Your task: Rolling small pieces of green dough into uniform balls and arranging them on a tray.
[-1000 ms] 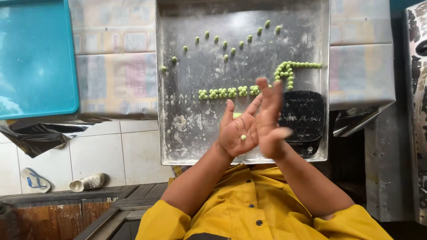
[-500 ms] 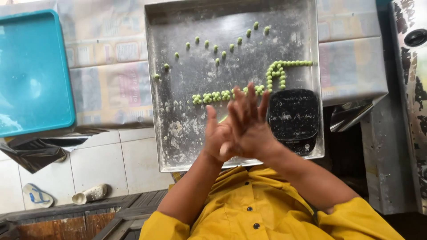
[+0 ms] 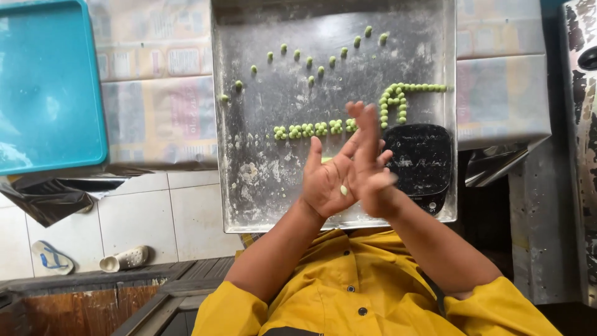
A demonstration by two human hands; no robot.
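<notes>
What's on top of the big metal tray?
The metal tray holds rows of small green dough balls, white flour smears and a black scale. The left hand and right hand hover above, hiding some tray and part of the scale.

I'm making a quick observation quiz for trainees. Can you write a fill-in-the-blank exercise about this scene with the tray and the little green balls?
1. Between the left hand and the right hand sits a small ____ dough ball.
2. The rows of balls lie on a metal ____.
3. The black scale sits at the tray's near ____ corner.
4. The person's shirt is ____.

Missing words: green; tray; right; yellow
</notes>
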